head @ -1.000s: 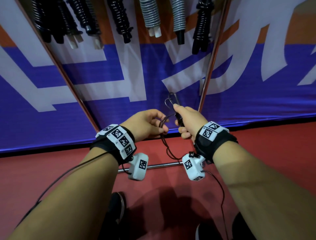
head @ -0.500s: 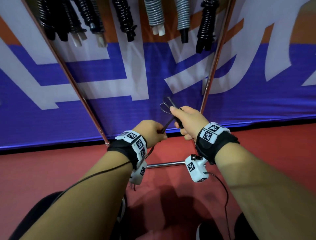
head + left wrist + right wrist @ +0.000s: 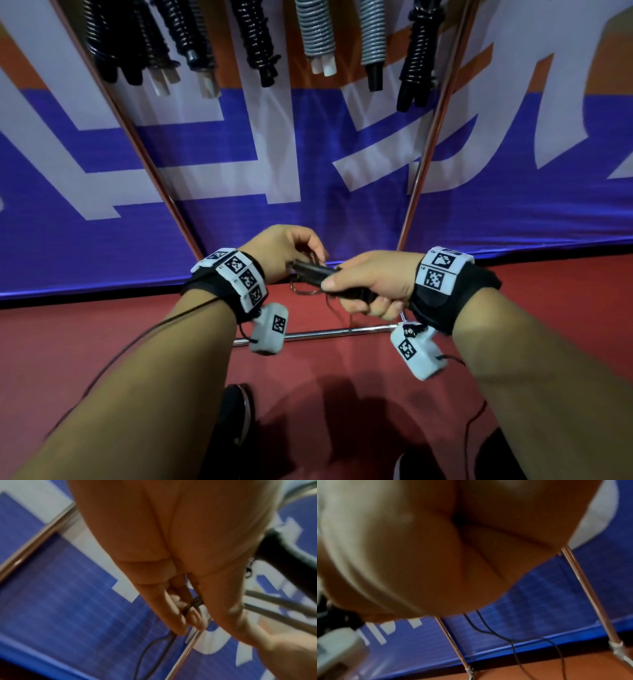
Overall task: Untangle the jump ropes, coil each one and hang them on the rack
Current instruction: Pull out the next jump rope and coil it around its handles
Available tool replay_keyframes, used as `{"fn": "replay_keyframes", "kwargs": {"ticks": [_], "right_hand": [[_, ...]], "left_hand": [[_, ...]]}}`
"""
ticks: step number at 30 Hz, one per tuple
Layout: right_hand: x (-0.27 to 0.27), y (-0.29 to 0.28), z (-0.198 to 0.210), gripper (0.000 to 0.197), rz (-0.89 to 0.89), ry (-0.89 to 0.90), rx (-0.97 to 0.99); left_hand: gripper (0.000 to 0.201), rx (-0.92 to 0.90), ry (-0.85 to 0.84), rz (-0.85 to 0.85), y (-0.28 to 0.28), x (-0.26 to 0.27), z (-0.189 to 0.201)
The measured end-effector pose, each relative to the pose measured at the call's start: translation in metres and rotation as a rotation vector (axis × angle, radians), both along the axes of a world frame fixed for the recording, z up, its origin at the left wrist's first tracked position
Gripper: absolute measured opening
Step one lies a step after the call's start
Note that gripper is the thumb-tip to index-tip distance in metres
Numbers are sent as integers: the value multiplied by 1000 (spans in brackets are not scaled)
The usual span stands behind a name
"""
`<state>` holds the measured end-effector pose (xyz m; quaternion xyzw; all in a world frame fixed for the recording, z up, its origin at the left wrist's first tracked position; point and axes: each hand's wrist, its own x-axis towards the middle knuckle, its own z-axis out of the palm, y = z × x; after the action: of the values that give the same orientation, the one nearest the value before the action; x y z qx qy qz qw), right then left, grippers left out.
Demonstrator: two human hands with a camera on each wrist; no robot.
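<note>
My right hand [image 3: 363,287] grips the black handles [image 3: 313,272] of a thin jump rope, held level and pointing left. My left hand [image 3: 291,251] sits just beyond the handle tips and pinches the dark cord [image 3: 192,605] between thumb and fingers. A few loops of cord [image 3: 303,289] hang under the handles. In the right wrist view two strands of cord [image 3: 481,627] drop below my closed right hand [image 3: 436,561]. The black handle [image 3: 284,562] shows at the right of the left wrist view.
Several coiled ropes [image 3: 260,41] in black and grey hang from the rack overhead. Two copper rack poles [image 3: 424,147] slant down to a metal base bar [image 3: 335,332] on the red floor. A blue and white banner [image 3: 239,178] stands behind. My shoe [image 3: 236,411] is below.
My right hand has dropped and tipped the handles from upright to level. My left hand has moved up beyond the handle tips, and the hanging cord is shorter.
</note>
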<state>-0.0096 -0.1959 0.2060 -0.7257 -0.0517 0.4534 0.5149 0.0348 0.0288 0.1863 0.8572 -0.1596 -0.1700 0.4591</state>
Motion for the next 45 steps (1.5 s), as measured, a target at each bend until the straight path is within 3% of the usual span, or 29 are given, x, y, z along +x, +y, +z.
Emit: {"fn": "replay_keyframes", "kwargs": {"ticks": [3, 7, 11, 14, 18, 20, 23, 26, 31, 33, 36, 38, 41, 45], "right_hand": [[-1, -1, -2, 17, 122, 53, -87], [-2, 1, -10, 19, 184, 2, -252], [5, 6, -30, 31, 31, -301, -496], [13, 6, -33, 37, -92, -407, -614], [18, 14, -37, 48, -294, -509, -631], [18, 17, -39, 48, -353, -518, -627], [23, 17, -44, 50, -478, -351, -452], [26, 12, -39, 44, -696, -152, -180], [24, 4, -28, 44, -744, -138, -107], [25, 5, -28, 51, -768, -88, -17], [27, 6, -27, 56, -771, -119, -9], [28, 5, -26, 50, -775, -193, -39], [28, 2, -26, 40, -806, -249, -10], [31, -2, -24, 34, -840, -324, 23]], "left_hand": [[26, 12, 3, -36, -6, -7, 11], [29, 150, -199, -109, -13, -8, 20], [31, 330, -432, -155, -27, -8, 15], [29, 474, -531, -127, -35, -6, 9], [9, 558, -426, 38, -43, -9, -1], [26, 613, -399, 93, -49, -14, -4], [23, 679, -399, 145, -54, -17, -4], [21, 534, -258, 79, -49, -13, -4], [12, 219, -86, 20, -43, -15, -5], [10, 259, -101, 26, -40, -12, -10], [17, 502, -240, 14, -36, -8, -13], [23, 488, -257, -2, -35, -6, -11], [13, 302, -117, -136, -33, -7, -7], [24, -204, 258, -120, -35, -11, -6]]}}
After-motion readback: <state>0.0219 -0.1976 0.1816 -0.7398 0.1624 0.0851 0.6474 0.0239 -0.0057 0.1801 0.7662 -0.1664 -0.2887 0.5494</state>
